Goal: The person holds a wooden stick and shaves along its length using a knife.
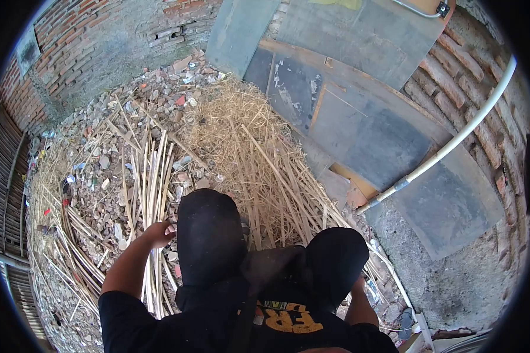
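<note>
Sticks (153, 176) lie roughly aligned left of the straw pile (229, 129), my left hand (159, 234) curled near them, though I cannot tell whether it grips any; my right hand (358, 285), low and right of the straw, is half hidden, its state unclear. Gathering mid-length, ends even, should work best, I judge. Below the straw, orange shirt letters (291, 320) appear to read "FR."

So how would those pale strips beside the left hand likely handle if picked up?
The pale strips by the left hand look thin, so probably light for their length. They lie nearly straight, suggesting some stiffness. With no visible tie, they could slide apart.
</note>
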Demonstrator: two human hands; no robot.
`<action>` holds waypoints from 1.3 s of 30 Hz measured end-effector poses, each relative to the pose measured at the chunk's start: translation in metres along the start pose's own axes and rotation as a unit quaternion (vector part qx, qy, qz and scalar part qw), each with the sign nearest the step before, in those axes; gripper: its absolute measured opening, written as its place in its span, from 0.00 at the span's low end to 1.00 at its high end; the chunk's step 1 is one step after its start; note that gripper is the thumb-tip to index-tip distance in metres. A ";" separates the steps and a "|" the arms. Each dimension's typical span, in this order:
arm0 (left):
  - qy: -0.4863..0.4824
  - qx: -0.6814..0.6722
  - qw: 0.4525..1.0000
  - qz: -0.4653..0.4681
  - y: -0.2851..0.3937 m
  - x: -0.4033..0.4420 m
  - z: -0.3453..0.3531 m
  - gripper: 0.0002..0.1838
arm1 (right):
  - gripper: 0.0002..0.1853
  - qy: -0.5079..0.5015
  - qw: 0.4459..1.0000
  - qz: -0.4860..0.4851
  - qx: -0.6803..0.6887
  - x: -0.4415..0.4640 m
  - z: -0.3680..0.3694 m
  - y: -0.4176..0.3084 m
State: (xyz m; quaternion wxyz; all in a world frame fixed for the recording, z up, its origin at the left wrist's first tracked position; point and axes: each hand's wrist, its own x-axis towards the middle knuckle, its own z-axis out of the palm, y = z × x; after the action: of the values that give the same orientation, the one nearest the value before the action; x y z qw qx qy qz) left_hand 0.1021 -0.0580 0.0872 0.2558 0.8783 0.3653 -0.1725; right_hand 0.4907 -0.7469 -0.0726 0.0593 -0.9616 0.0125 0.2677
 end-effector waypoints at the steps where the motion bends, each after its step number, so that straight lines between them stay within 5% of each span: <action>1: 0.000 -0.033 0.998 -0.046 -0.008 -0.009 0.015 0.21 | 0.25 0.013 1.000 0.022 -0.013 -0.013 -0.014 -0.009; 4: 0.081 -0.238 0.961 -0.112 -0.072 -0.023 0.096 0.20 | 0.20 0.040 0.998 -0.010 -0.046 -0.062 -0.061 -0.035; 6: 0.146 -0.435 0.881 -0.118 -0.119 -0.019 0.169 0.16 | 0.19 0.141 0.986 -0.087 0.022 -0.041 -0.046 0.002; 10: 0.173 -0.465 0.859 -0.127 -0.123 -0.042 0.204 0.13 | 0.16 0.190 0.981 0.046 0.009 -0.079 -0.089 -0.020; 17: 0.302 -0.505 0.808 -0.016 -0.111 -0.005 0.134 0.09 | 0.12 0.271 0.961 0.033 -0.053 -0.155 -0.167 -0.043; 20: 0.330 -0.500 0.801 0.012 -0.061 -0.002 0.052 0.09 | 0.17 0.287 0.951 0.027 -0.113 -0.190 -0.198 -0.050; 24: 0.369 -0.495 0.772 0.151 -0.015 0.012 -0.010 0.08 | 0.06 0.355 0.923 0.010 -0.148 -0.229 -0.232 -0.042; 28: 0.364 -0.505 0.745 0.240 0.044 0.009 -0.040 0.08 | 0.04 0.414 0.890 0.001 -0.193 -0.269 -0.260 -0.025; 39: 0.322 -0.351 0.781 0.404 0.164 -0.014 -0.058 0.10 | 0.05 0.537 0.800 -0.042 -0.267 -0.379 -0.322 -0.022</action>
State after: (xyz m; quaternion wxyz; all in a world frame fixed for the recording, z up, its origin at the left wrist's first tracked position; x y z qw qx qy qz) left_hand 0.2192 -0.1313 0.1944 0.4602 0.7993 0.0730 0.3795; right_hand 0.3326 -0.7665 0.3992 -0.2044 -0.9288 -0.0698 -0.3010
